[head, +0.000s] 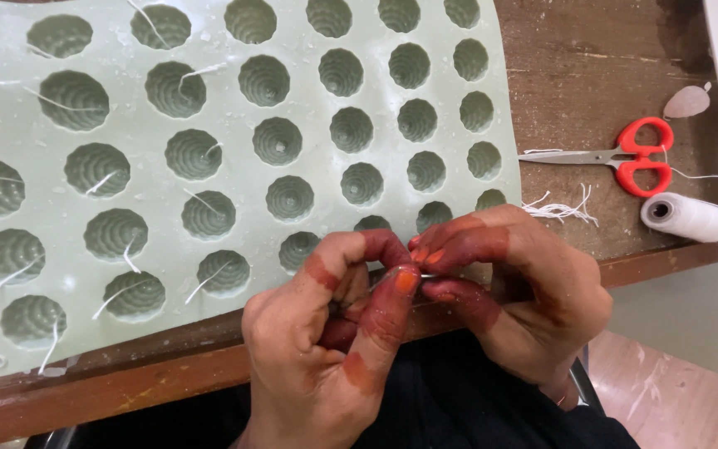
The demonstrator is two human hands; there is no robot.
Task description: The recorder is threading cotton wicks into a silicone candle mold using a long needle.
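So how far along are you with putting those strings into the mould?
The cavities on the left of the green mould already hold white wicks. The left hand and right hand pinch something small together at the near edge. The right-hand columns show none.

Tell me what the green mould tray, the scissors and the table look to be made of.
Mould tray: probably silicone, matte pale green, soft rounded cavities. Scissors: grey metal blades, glossy red plastic handles. Table: wood, worn brown finish with visible grain and scratches.
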